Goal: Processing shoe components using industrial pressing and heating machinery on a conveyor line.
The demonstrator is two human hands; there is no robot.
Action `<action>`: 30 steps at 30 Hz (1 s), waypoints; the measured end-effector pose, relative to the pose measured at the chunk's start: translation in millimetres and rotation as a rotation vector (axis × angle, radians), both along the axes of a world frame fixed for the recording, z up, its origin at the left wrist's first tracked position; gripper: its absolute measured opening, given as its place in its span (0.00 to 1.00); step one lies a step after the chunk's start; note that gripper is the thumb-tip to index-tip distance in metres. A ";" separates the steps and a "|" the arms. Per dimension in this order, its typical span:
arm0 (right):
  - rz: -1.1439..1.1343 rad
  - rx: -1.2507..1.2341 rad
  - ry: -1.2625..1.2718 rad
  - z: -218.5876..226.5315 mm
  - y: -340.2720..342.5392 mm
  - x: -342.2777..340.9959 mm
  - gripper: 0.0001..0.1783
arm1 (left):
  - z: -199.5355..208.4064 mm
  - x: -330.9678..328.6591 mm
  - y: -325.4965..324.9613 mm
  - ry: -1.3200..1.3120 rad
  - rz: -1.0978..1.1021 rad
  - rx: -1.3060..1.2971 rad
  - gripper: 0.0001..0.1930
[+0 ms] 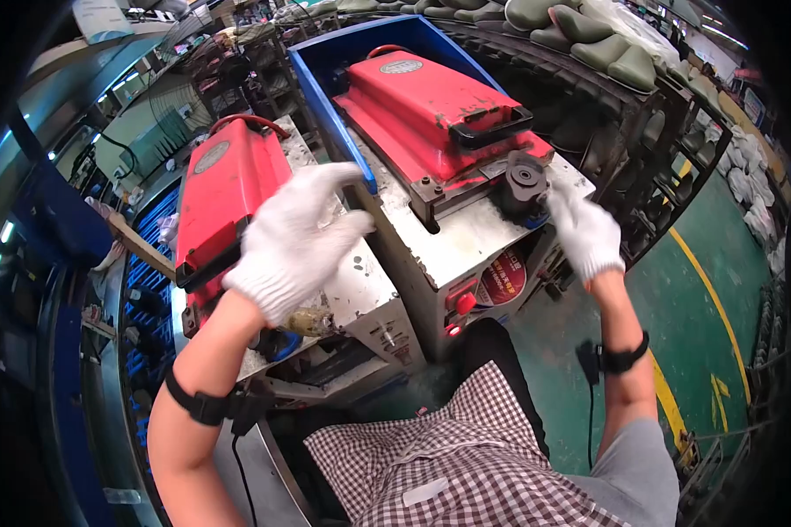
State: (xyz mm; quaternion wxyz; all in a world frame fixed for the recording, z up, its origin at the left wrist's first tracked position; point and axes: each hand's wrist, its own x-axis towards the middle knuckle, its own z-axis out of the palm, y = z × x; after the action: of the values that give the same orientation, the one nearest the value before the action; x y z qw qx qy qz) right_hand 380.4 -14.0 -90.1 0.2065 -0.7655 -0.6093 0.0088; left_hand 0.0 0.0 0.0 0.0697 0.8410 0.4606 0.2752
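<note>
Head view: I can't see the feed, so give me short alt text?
The gloved left hand is raised, open, overlapping the left red cover in view; the gloved right hand is at a dark knob fronting the right red cover, contact unclear. Olive-green shoes are piled behind.

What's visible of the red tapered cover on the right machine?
The red, tapered, metal-looking cover is scuffed, its paint chipped near the front. A pale oval plate sits on top; a black bar handle crosses the front. It lies on the pale machine top, far end framed by a blue surround. White-gloved left hand and right hand appear off it.
</note>
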 end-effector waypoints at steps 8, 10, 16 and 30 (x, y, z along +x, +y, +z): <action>0.371 0.205 0.293 45.1 -13.7 -22.0 0.19 | -10.1 92.0 71.1 0.251 -0.225 0.131 0.27; 0.578 0.212 0.202 53.6 23.0 -7.1 0.23 | -6.4 103.7 80.3 0.309 -0.161 0.357 0.29; 0.534 -0.214 -0.042 81.2 158.1 -21.8 0.47 | 64.8 102.4 125.6 0.039 0.030 0.501 0.28; 0.415 -0.122 0.323 51.7 247.9 -55.4 0.49 | 152.5 54.6 138.9 -0.019 -0.111 0.393 0.34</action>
State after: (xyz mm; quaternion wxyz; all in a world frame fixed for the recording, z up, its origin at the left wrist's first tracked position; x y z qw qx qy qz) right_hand 325.0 234.0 -38.4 0.2483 -0.6238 -0.7109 0.2094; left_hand 54.6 138.9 152.5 -0.0764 0.8598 0.3503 0.3636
